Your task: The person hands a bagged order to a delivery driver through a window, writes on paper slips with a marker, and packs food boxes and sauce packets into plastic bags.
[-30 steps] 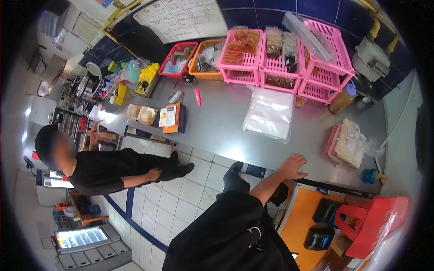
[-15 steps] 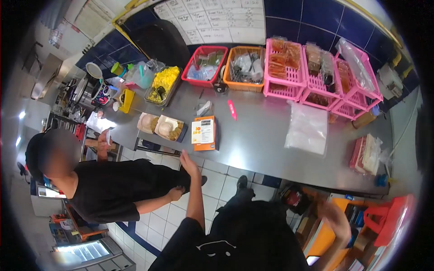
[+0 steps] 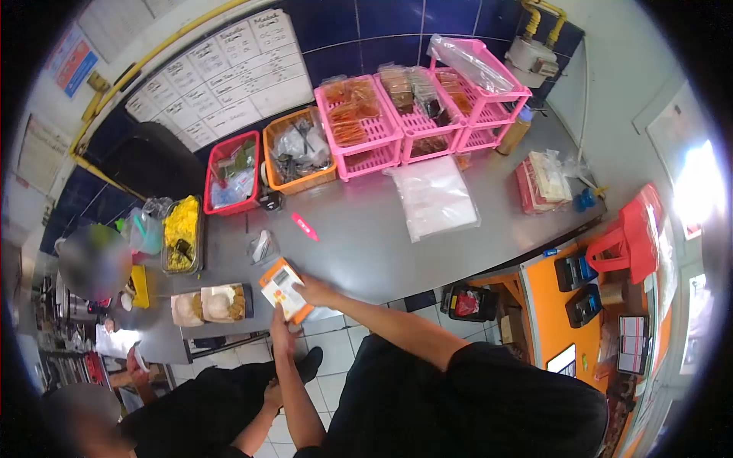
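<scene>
An orange cardboard box [image 3: 282, 285] with a white printed slip on top is at the front edge of the steel table. My right hand [image 3: 316, 293] grips its right side. From below, my left hand [image 3: 283, 334] holds the near end with its fingers against the box. Whether the box still rests on the table cannot be made out. To its left stand two open meal boxes [image 3: 221, 304] with rice and brown food. Behind lie a small clear plastic packet [image 3: 263, 246] and a pink marker [image 3: 305, 227].
Along the wall stand a tray of yellow food [image 3: 182, 235], a red basket [image 3: 232, 204], an orange basket [image 3: 299, 185] and pink racks [image 3: 359, 153]. Plastic bags [image 3: 435, 200] lie on the table [image 3: 359, 263]. Another person [image 3: 206, 408] stands close on the left.
Both my hands have come to the orange box and taken hold of it; before, they were apart from it. The box is now turned at an angle. My view has swung right.
</scene>
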A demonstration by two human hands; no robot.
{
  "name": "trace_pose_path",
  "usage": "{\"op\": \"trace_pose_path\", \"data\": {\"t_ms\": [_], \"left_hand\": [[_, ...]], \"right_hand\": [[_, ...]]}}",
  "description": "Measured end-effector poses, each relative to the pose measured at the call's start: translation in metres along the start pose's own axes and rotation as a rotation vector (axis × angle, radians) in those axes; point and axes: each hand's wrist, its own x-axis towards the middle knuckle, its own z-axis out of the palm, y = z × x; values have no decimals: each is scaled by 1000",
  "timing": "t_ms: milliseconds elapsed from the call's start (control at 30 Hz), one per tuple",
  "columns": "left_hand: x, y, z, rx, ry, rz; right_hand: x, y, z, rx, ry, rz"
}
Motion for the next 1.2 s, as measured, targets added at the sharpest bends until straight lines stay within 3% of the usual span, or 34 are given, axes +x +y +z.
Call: {"op": "trace_pose_path", "data": {"t_ms": [133,200,300,367,500,567,600,667,700,733,767,833,933,1000,1133,1200], "left_hand": [[-40,-24,50,15,-61,-75],[-49,-25,87,16,-168,-99],[-32,-19,153,86,-278,-44],[-7,-16,196,87,-339,-30],[25,12,256,98,-302,-45],[37,21,266,104,-318,-21],[41,22,269,108,-342,-4],[32,29,278,125,-257,0],[23,29,275,153,-191,5],[15,24,270,202,-148,17],[23,-1,259,141,2,95],[-11,-5,261,-10,172,240],[-50,-29,259,-38,255,268],[-69,-45,258,-1,58,264],[-72,-60,280,258,-253,240],[-57,-69,306,226,-430,276]], "right_hand": [[-67,58,-35,286,-81,-120],[-77,122,-43,161,109,-81],[-115,101,-106,196,255,-33],[-119,94,-144,79,425,160],[-102,57,-225,335,329,115],[-90,50,-261,191,117,148],[-57,101,-273,66,69,59],[-52,96,-329,-164,60,-22],[-43,113,-343,-143,339,-137],[-38,106,-364,-313,507,-268],[-31,104,-378,-355,637,-197],[-9,149,-399,-566,540,-172],[1,143,-406,-669,425,-70],[-8,117,-407,-865,197,14],[0,116,-414,-968,64,46],[11,143,-413,-1019,-7,71]]}}
